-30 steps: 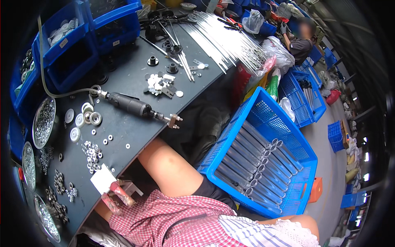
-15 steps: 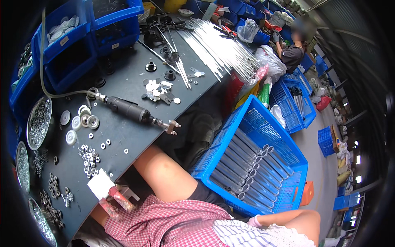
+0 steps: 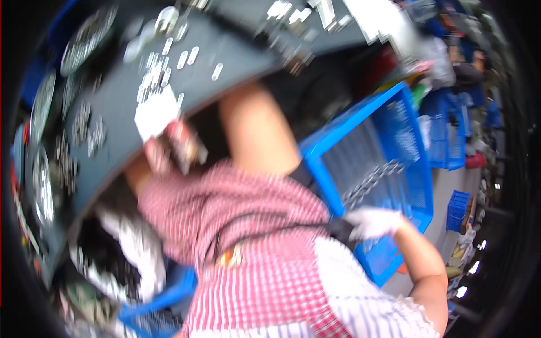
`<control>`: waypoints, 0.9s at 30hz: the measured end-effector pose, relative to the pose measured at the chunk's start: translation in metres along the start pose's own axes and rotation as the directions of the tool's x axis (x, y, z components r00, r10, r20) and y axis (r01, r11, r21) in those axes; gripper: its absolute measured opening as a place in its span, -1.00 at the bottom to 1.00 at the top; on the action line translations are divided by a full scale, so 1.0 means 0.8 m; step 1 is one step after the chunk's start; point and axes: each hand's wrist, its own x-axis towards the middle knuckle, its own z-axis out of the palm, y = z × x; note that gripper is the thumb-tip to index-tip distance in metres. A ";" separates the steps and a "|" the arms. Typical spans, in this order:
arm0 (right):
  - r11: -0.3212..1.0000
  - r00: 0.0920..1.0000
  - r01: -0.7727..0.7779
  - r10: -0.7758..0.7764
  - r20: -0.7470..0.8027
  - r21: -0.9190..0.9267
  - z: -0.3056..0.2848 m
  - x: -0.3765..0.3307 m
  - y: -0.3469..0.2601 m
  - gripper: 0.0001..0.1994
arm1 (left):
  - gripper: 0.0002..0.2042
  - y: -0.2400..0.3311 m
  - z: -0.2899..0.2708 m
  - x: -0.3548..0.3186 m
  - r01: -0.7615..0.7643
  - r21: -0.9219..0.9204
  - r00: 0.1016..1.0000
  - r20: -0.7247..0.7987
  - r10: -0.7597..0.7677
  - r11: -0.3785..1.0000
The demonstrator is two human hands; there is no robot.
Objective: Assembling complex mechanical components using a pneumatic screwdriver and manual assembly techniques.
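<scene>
The blue crate (image 3: 394, 141) held metal rods (image 3: 372, 183); the gloved right hand (image 3: 372, 222) lay beside them, grip unclear.

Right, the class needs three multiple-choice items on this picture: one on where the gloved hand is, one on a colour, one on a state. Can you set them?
1. The gloved right hand is:
A flat on the floor
B at the near edge of the crate
C raised overhead

2. The crate is:
A red
B green
C blue

3. The crate:
A holds metal rods
B is empty
C has a lid on

Answers:
1. B, the white glove sits by the crate's rim.
2. C, its mesh walls are blue.
3. A, grey rods lie inside it.
</scene>
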 end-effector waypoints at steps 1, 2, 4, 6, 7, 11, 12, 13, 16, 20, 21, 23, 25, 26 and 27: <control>0.991 0.999 -0.002 -0.004 -0.044 -0.132 -0.011 -0.008 -0.024 -0.55 | -0.56 -0.010 0.028 -0.050 0.077 -0.050 0.997 0.017 -0.076 0.996; 0.986 0.992 0.059 -0.075 -0.103 -0.156 -0.020 -0.007 -0.023 -0.56 | -0.56 -0.012 0.045 -0.084 0.150 -0.094 0.988 0.050 -0.145 0.984; 0.994 0.992 0.077 -0.068 -0.111 0.079 -0.025 -0.004 -0.029 -0.58 | -0.55 -0.008 0.068 -0.130 0.260 -0.177 0.964 0.113 -0.243 0.949; 0.996 0.992 -0.006 0.017 -0.121 0.086 -0.037 0.008 -0.032 -0.51 | -0.54 -0.008 0.083 -0.140 0.290 -0.245 0.955 0.138 -0.263 0.925; 0.985 0.991 -0.053 0.073 -0.113 0.166 -0.042 0.013 -0.034 -0.51 | -0.53 -0.004 0.089 -0.139 0.306 -0.272 0.950 0.148 -0.275 0.912; 0.799 0.837 0.479 -0.292 -0.463 0.362 0.005 0.041 0.018 -0.38 | -0.62 0.019 0.074 -0.115 0.217 0.072 0.962 0.155 -0.226 0.974; 0.716 0.844 0.489 -0.242 -0.479 0.499 0.018 0.042 0.010 -0.23 | -0.61 0.013 0.083 -0.117 0.199 0.188 0.976 0.049 -0.212 0.962; 0.716 0.846 0.492 -0.257 -0.468 0.496 0.027 0.045 0.014 -0.23 | -0.61 0.019 0.091 -0.119 0.211 0.184 0.975 0.034 -0.221 0.960; 0.664 0.823 0.474 -0.099 -0.560 0.578 0.054 0.053 0.003 -0.24 | -0.59 0.022 0.110 -0.121 0.324 0.032 0.923 -0.229 -0.308 0.946; 0.637 0.794 0.505 -0.077 -0.603 0.583 0.067 0.059 -0.007 -0.36 | -0.64 0.015 0.115 -0.133 0.341 -0.168 0.885 -0.273 -0.376 0.925; 0.642 0.796 0.505 -0.086 -0.600 0.577 0.068 0.064 -0.010 -0.36 | -0.69 0.024 0.101 -0.129 0.344 -0.143 0.897 -0.240 -0.370 0.928; 0.661 0.715 0.562 -0.085 -0.694 0.497 0.075 0.080 -0.013 -0.35 | -0.68 0.018 0.091 -0.138 0.505 -0.249 0.839 -0.080 -0.538 0.826; 0.681 0.671 0.587 -0.107 -0.733 0.438 0.070 0.096 -0.027 -0.39 | -0.70 0.030 0.078 -0.126 0.485 -0.080 0.867 -0.088 -0.491 0.871; 0.683 0.703 0.584 -0.158 -0.693 0.437 0.061 0.101 -0.028 -0.39 | -0.71 0.038 0.078 -0.122 0.417 0.070 0.886 -0.252 -0.389 0.906; 0.683 0.726 0.587 -0.207 -0.656 0.435 0.052 0.103 -0.025 -0.40 | -0.73 0.048 0.075 -0.115 0.359 0.236 0.885 -0.393 -0.249 0.903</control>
